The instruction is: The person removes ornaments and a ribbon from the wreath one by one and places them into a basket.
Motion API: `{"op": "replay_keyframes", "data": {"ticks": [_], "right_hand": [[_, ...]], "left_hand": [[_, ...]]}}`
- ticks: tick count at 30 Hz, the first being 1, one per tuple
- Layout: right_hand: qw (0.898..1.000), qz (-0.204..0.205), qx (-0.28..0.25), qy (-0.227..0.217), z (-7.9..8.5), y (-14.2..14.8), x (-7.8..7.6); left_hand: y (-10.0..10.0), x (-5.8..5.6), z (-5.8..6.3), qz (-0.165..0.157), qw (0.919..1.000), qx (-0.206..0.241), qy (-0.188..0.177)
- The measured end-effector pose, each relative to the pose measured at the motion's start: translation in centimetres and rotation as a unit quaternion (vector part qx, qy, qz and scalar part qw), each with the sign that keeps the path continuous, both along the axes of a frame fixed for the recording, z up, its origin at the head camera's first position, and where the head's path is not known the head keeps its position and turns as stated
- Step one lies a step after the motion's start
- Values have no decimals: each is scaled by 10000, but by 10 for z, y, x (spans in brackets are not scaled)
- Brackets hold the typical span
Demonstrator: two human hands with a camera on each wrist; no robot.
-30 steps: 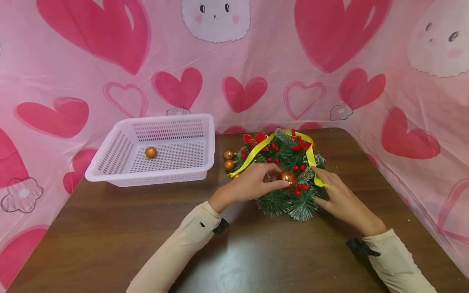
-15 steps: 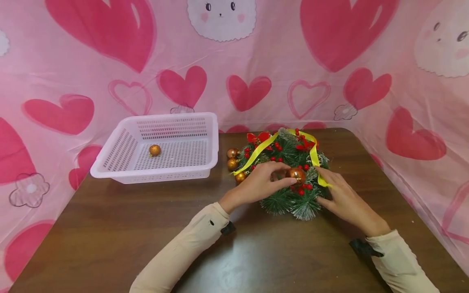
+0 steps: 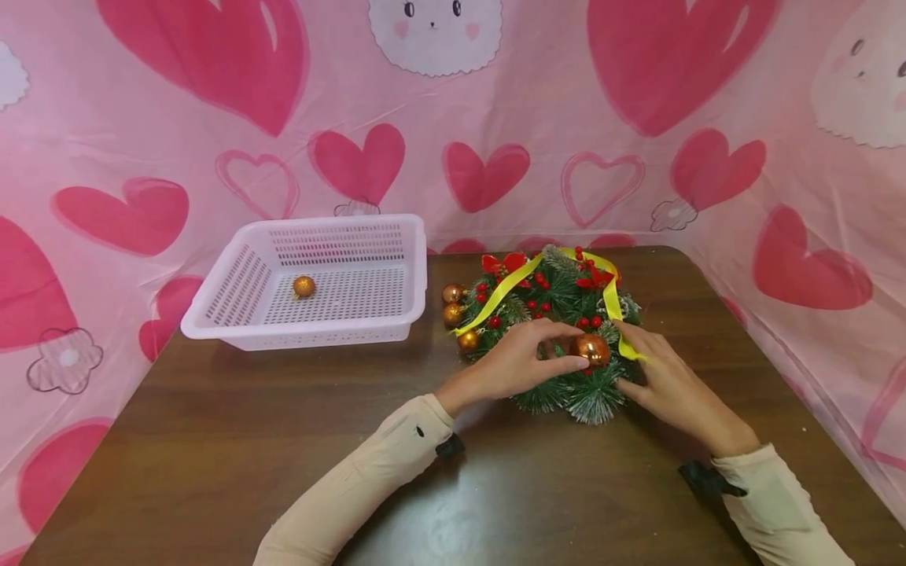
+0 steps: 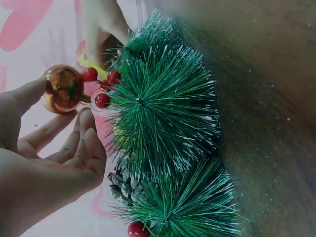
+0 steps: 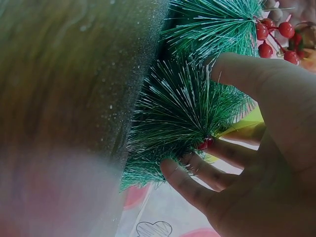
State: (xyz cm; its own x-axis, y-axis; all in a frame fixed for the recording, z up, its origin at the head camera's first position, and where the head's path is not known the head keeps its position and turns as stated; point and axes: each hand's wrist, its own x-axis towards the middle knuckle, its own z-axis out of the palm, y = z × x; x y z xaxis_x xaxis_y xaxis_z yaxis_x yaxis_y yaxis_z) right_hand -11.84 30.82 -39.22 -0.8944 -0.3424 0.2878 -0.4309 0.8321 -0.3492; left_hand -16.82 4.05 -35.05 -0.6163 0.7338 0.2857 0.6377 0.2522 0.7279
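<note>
A green pine Christmas wreath (image 3: 562, 287) with frosted tips, red berries and red bows lies on the table. Between the thumb and fingertips of my left hand (image 3: 520, 362) is a shiny copper Christmas ball (image 3: 591, 350), pinched just above the wreath's front right part. In the left wrist view the ball's cap faces a cluster of red berries (image 4: 102, 100). My right hand (image 3: 668, 385) touches the wreath's right side, its fingers fairly straight and spread, the thumb on a front sprig (image 5: 182, 103). A yellow ribbon (image 3: 610, 299) passes under those fingers.
Left of the wreath stands a white perforated basket (image 3: 325, 334) with one small gold glitter ball (image 3: 303, 286) inside. Gold and copper balls (image 3: 454, 315) line the wreath's left edge. A pinecone (image 4: 126, 185) shows among the needles. Pink heart-print cloth (image 3: 488, 173) hangs behind the table.
My left hand has carried the copper ball a little to the right over the wreath. My right hand stays at the wreath's right side; the whole view has shifted slightly.
</note>
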Motion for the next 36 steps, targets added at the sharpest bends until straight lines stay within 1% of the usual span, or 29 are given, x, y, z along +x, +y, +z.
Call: {"op": "replay_keyframes", "data": {"ticks": [4,12,18,22,25,29,32,36], "right_hand": [[10000,0,0,-49,1,0,0],[10000,39,21,47,1,0,0],[9998,96,-16,161,1,-1,-1],[9999,75,-15,107,1,0,-1],[10000,44,5,19,2,-1,-1],[10000,38,41,-19,3,0,-1],[9999,84,56,52,1,1,0],[9998,103,72,145,1,1,2]], "left_hand": [[1,1,1,-88,9998,-153,125],[-3,4,9,-147,9998,-58,77],[-9,1,16,24,9998,133,159],[-14,-1,22,163,9993,242,231],[-16,-2,26,201,9992,304,185],[-19,-4,27,201,9989,407,78],[-20,-5,27,272,9989,370,118],[-23,-6,31,386,9986,222,283]]}}
